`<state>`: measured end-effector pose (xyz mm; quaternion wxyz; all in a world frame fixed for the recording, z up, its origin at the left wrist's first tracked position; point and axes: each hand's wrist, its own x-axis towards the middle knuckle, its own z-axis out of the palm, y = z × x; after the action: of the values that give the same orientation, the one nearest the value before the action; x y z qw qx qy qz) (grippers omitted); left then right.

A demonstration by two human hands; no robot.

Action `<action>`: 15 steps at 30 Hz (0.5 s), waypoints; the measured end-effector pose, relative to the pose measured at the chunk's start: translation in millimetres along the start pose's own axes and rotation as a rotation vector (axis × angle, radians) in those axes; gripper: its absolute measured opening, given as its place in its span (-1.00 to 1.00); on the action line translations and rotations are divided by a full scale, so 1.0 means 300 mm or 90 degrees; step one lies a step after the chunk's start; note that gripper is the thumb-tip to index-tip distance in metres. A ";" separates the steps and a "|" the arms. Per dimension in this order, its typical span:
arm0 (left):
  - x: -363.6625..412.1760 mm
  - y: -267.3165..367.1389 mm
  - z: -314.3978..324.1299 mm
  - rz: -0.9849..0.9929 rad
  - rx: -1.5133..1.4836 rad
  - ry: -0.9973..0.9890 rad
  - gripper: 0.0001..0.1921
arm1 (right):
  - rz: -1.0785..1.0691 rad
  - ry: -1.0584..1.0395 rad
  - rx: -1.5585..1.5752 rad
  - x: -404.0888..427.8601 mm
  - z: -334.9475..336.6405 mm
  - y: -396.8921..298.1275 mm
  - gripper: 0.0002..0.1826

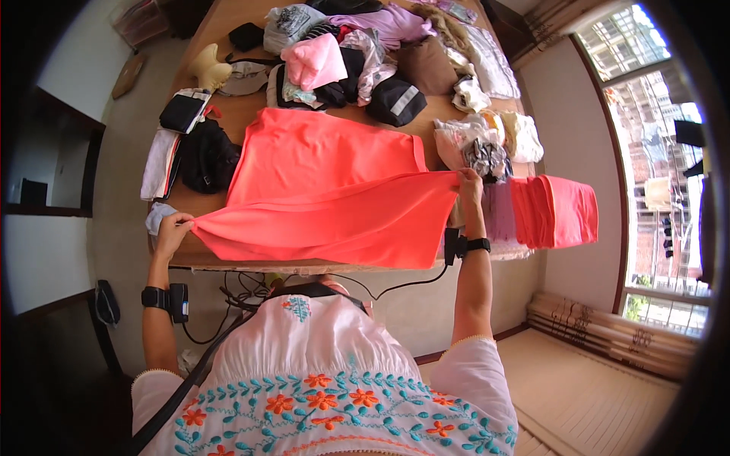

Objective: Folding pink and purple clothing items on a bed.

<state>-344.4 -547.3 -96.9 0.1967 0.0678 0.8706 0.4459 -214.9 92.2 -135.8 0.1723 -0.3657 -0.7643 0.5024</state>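
Note:
A coral-coloured cloth [331,154] lies spread on the wooden table, its near part lifted and stretched between my hands. My left hand [175,231] pinches its left corner at the table's near edge. On the right, my right hand [469,185] grips the other end of the raised edge, higher up. The raised part sags between them, with a loose flap hanging down over the near edge. A stack of folded coral cloths [556,211] sits at the table's right corner, to the right of my right hand.
Piled clothes, a pink folded cloth [315,61] and a brown cushion [428,65] cover the far part. A black bag [208,157] lies left of the cloth, crumpled plastic bags [467,137] right. A black cable [399,285] hangs below the near edge [319,267].

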 end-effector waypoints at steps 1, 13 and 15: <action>0.014 0.008 0.006 -0.011 -0.042 0.032 -0.88 | -0.015 0.004 -0.098 0.055 0.083 0.005 -0.87; 0.808 0.113 0.426 0.220 0.056 0.235 -0.90 | 0.081 0.076 -0.508 0.597 0.565 0.266 -0.65; 0.970 0.065 0.533 0.121 -0.017 0.213 -0.90 | 0.012 0.066 -0.574 0.651 0.550 0.352 -0.63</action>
<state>-547.0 -330.6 -247.2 0.0070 0.0723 0.8747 0.4792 -409.6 153.5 -322.5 0.0292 -0.4361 -0.8936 0.1021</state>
